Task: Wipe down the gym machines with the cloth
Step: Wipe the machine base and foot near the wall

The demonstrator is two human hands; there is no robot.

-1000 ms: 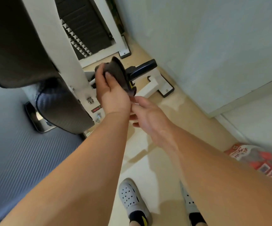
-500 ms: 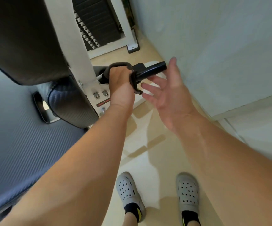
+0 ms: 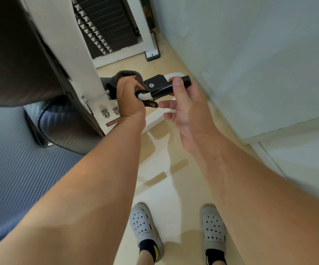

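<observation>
The left hand (image 3: 130,98) grips the cloth (image 3: 125,77) round the machine's white bar (image 3: 145,96). The black handle (image 3: 164,88) runs rightward from it, under the thumb of the right hand (image 3: 188,109), whose fingers lie straight.

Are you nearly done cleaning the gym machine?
Probably not. Done: nothing here shows for sure as already wiped. In hand: the left hand grips the cloth round the white bar, while the right hand touches the black grip with its thumb. Left: probably the grip itself, the pad and the weight stack.
</observation>
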